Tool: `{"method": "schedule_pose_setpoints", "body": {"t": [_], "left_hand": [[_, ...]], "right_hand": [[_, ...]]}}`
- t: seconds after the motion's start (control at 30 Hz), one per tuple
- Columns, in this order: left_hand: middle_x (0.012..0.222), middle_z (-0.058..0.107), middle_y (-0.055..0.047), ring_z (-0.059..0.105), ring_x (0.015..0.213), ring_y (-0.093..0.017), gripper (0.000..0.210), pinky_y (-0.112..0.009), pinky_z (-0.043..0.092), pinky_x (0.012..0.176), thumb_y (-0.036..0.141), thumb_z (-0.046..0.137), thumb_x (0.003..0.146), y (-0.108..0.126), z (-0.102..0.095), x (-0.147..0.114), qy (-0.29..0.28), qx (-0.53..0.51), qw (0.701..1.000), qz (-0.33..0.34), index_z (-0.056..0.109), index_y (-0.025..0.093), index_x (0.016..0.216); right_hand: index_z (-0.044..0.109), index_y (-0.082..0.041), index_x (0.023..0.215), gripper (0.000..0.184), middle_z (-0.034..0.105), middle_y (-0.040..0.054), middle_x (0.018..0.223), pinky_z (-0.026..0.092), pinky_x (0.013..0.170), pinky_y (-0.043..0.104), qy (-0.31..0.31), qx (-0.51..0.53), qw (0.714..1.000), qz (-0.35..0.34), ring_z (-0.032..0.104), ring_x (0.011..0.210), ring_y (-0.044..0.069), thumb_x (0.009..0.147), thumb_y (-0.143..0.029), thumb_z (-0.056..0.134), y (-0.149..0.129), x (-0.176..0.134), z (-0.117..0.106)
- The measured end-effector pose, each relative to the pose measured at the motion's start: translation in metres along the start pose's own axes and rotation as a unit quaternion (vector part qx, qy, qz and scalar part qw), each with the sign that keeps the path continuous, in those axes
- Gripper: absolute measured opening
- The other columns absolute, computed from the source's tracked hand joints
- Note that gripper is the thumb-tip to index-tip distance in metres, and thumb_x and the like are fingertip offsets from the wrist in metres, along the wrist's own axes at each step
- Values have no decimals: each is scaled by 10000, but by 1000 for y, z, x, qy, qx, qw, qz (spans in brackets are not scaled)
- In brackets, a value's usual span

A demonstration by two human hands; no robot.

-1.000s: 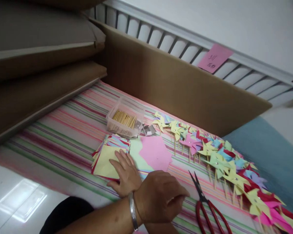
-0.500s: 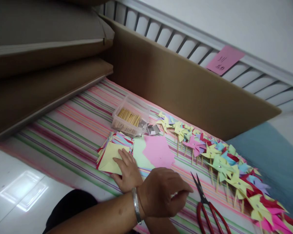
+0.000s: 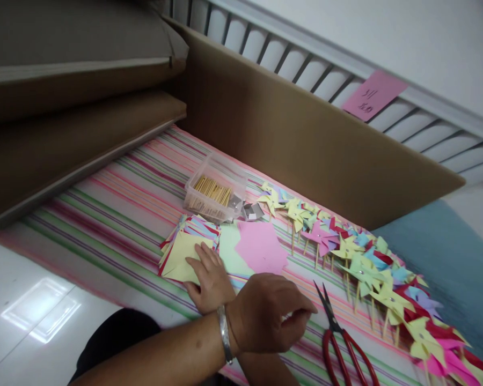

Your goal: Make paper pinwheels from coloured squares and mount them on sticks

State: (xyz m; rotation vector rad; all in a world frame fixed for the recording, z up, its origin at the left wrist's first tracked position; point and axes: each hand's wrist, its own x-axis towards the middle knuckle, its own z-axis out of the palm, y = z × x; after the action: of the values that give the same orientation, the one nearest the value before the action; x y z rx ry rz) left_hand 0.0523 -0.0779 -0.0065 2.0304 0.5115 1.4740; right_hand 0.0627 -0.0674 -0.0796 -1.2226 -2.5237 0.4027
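My right hand (image 3: 212,279) lies spread on the paper stack (image 3: 179,257) amid the striped cloth (image 3: 116,212); my left hand (image 3: 268,313) is curled, contents uncertain. Scissors (image 3: 335,326) lie beside it, pink paper (image 3: 261,246) beyond, pinwheels (image 3: 362,271) along the cloth's far-right edge.

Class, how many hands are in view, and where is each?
2. The right hand rests on the yellow paper; the left hand, curled, is near the red-handled scissors. No other hand shows.
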Motion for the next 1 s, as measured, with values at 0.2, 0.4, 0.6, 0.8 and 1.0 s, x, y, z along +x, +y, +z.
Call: {"method": "schedule_pose_setpoints", "body": {"t": [0.2,0.4,0.6,0.8,1.0], "left_hand": [[729,700,-40,611,648,-142,157,-269,472,634,120,491,759,0,-1,1,-2,-10,1000,4,629,140,830],[737,703,-39,615,653,-143,155,-269,476,639,131,486,768,-1,-1,0,-5,-10,1000,-3,625,150,833],[742,705,-40,620,665,-143,156,-263,476,657,126,490,773,-1,-2,0,-4,-16,1000,-6,632,146,835],[717,696,-43,613,654,-150,153,-270,473,637,114,501,757,2,-3,0,11,-28,999,-13,625,158,835],[646,655,-48,589,623,-158,160,-291,465,653,86,530,728,17,-14,2,74,-84,994,-11,630,165,825]], "right_hand": [[538,-134,1196,457,420,168,1379,251,1066,508,9,-14,1000,-14,252,1342,292,760,-255,606,1,-1,4],[551,-128,1175,444,432,170,1369,258,1062,510,11,-11,1000,-10,271,1334,296,743,-212,609,0,1,3],[611,-143,1094,326,486,175,1323,296,1041,512,48,12,999,-22,332,1306,297,787,-249,585,3,1,3],[698,-187,946,243,632,126,1150,391,978,434,128,150,980,36,505,1175,251,865,-224,472,3,6,2],[662,-155,852,278,681,45,822,491,754,312,235,437,830,255,626,817,203,825,-401,537,36,8,-44]]}}
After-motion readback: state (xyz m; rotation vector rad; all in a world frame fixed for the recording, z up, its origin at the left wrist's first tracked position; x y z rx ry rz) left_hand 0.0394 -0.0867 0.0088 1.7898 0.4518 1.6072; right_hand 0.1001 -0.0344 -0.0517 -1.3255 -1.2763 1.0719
